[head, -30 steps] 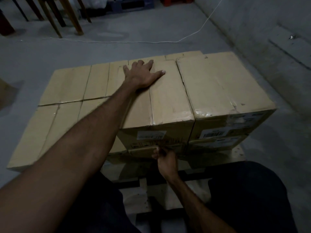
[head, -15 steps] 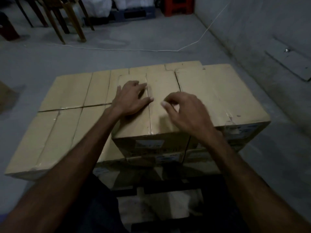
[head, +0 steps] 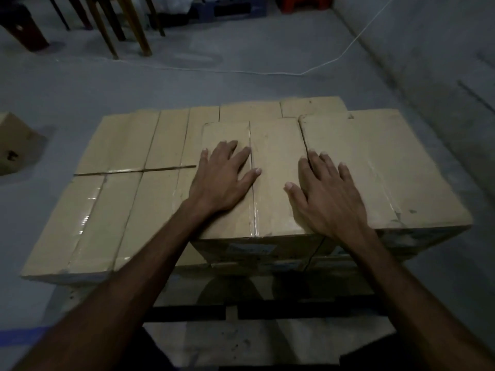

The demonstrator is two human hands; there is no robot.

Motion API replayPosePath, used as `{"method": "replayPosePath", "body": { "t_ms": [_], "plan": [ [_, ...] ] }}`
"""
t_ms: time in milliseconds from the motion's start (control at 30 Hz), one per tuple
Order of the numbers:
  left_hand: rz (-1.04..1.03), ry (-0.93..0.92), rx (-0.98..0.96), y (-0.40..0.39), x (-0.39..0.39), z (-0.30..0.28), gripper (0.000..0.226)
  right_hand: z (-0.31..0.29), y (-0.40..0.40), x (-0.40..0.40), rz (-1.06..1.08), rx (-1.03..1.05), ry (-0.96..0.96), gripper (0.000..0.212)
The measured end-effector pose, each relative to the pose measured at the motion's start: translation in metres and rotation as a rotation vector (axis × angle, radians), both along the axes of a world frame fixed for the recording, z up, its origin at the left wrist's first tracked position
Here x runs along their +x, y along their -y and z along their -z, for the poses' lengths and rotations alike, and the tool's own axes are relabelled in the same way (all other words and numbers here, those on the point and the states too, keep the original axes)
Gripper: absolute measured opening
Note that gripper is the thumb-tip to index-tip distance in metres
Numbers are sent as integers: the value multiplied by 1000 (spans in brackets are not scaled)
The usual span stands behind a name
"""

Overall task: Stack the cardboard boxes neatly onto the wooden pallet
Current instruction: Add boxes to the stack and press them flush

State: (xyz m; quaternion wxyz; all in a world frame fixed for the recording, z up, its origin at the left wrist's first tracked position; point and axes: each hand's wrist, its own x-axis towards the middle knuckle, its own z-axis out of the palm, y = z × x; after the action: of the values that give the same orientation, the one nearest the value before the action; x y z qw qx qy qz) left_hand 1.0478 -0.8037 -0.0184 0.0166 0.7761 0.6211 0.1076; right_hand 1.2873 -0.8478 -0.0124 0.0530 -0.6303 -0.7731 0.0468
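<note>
Head view: both hands lie flat with straight fingers on the top box (head: 276, 183), left hand (head: 222, 180) on its left half, right hand (head: 325, 194) over its right edge. The box runs long away from the person, atop boxes on the pallet (head: 267, 341).

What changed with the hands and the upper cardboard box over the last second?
The right hand let go of the box's front face and came up to lie flat on the top of the tan upper cardboard box. The left hand slid nearer but stayed flat on top. The boxes kept their places.
</note>
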Motion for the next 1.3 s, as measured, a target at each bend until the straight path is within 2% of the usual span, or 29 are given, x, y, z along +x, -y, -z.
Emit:
{"method": "replayPosePath", "body": {
  "t_ms": [200, 300, 367, 500, 733, 833, 933, 1033, 1300],
  "plan": [
    [-18, 16, -160, 9, 4, -16, 81, -6, -5, 1, 7, -129, -22, 78],
    [-38, 38, -258, 22, 1, -44, 83, -39, -4, 6, 24, -237, -30, 78],
    [-72, 99, -282, 38, -5, -74, 76, -74, 3, 7, 88, -239, -60, 75],
    [-111, 220, -333, 92, -23, -156, 69, -167, 34, -4, 147, -291, -186, 72],
    [-323, 577, -400, 215, -50, -357, 65, -355, 125, -52, 224, -444, -493, 73],
    [-384, 655, -335, 265, -68, -422, 63, -412, 168, -81, 210, -455, -585, 72],
    [-429, 640, -211, 300, -90, -458, 58, -445, 191, -106, 164, -455, -644, 71],
    [-555, 654, -124, 332, -111, -474, 58, -460, 197, -131, 91, -477, -698, 70],
    [-983, 812, 124, 426, -157, -495, 56, -479, 222, -227, -270, -580, -657, 73]
  ]
}}
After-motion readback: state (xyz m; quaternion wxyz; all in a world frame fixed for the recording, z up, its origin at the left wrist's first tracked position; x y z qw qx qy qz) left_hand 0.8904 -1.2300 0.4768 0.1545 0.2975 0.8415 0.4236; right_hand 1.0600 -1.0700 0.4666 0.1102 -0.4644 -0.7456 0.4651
